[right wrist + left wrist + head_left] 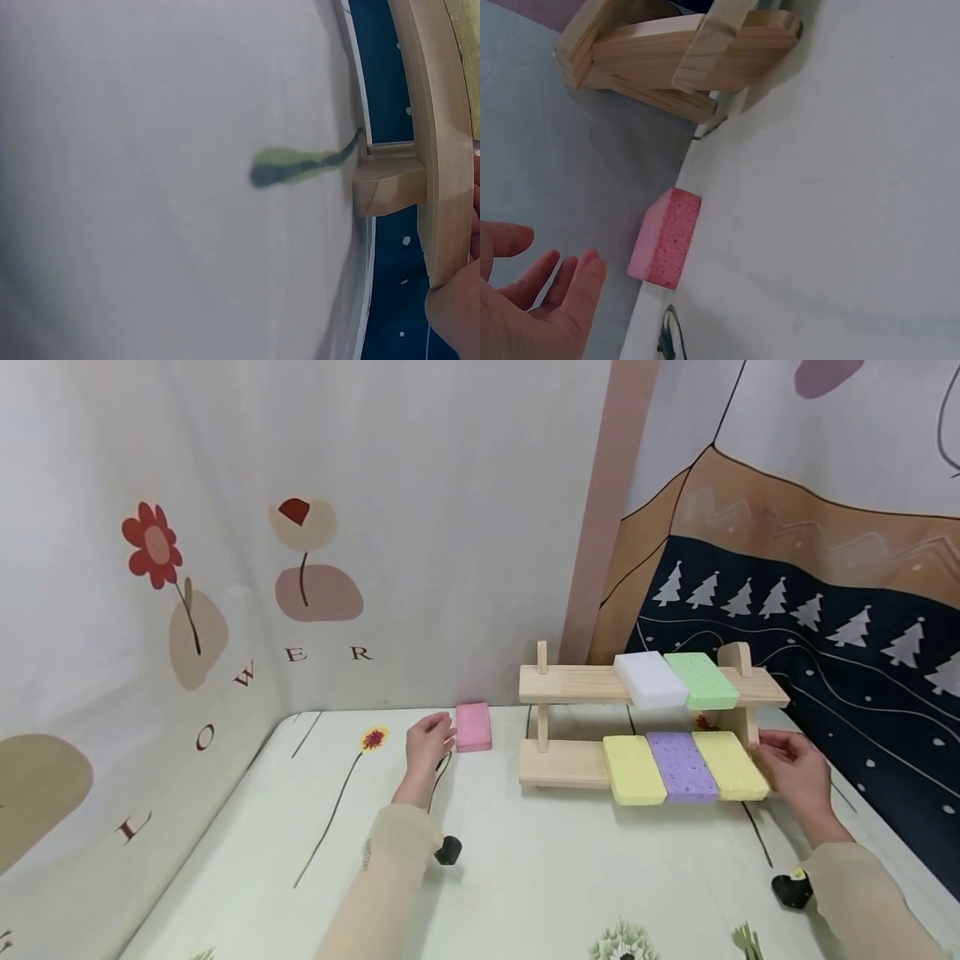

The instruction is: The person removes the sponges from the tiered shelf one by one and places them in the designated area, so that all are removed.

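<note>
My left hand [429,743] hovers just left of a pink sponge [473,727], fingers loosely bent with nothing between them. In the left wrist view that pitted sponge [671,240] stands beyond the fingertips, a gap between. At the right end of a two-tier wooden shelf [564,764], my right hand [797,770] grips the lower board. The right wrist view has the thumb [456,311] against the board's end; the fingers are mostly out of frame. Along the lower tier lie a yellow sponge [634,770], a purple sponge [682,767] and another yellow sponge [730,766].
On the upper tier rest a white sponge [651,680] and a green sponge [701,681]. A flower-print cloth [525,868] covers the table. Behind it hangs a printed curtain [450,527], with a dark tree-patterned part [847,668] at the right.
</note>
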Available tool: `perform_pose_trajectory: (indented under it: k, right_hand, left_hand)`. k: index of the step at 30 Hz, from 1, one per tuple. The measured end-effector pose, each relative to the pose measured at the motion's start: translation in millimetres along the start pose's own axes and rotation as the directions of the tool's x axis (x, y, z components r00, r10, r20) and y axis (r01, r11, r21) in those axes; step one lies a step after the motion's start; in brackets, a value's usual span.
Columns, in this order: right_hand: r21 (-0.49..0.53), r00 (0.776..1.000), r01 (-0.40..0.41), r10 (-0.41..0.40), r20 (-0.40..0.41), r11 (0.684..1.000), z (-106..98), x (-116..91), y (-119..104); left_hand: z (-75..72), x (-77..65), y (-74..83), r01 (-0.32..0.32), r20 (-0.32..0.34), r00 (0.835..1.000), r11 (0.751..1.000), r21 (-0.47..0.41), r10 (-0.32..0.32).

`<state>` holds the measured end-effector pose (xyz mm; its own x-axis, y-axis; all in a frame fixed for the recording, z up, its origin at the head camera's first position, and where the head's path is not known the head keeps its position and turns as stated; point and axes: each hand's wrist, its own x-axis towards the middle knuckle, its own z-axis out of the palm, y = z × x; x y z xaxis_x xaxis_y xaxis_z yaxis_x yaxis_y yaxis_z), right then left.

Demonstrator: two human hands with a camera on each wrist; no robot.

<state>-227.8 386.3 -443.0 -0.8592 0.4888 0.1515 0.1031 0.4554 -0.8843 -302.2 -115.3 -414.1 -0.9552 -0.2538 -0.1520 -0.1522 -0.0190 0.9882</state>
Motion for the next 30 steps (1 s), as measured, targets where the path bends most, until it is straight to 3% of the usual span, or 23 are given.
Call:
perform_pose_trajectory:
  k: [7,17,25,30]
  right_hand:
    - [-0.023,1.0,0.014,-0.014,0.005,1.0,-0.9,-0.5,1.0]
    - [-0.016,1.0,0.026,-0.025,0.009,1.0,-0.4,0.1,0.4]
    - [0.013,0.999,0.044,-0.044,0.01,0.999,-1.1,0.2,2.1]
    - [0.038,0.999,0.036,-0.037,0.013,0.999,-1.8,-0.4,2.3]
  left_hand:
    - [5.7,-12.4,18.5,-0.071,0.088,0.993,0.996,-0.051,0.075]
    - [21.7,-31.4,39.9,-0.126,0.111,0.984,0.985,-0.121,0.14]
    - [36.3,-44.1,47.9,-0.176,0.136,0.972,0.978,-0.112,0.19]
    - [45.2,-52.2,52.1,-0.199,0.168,0.96,0.968,-0.152,0.224]
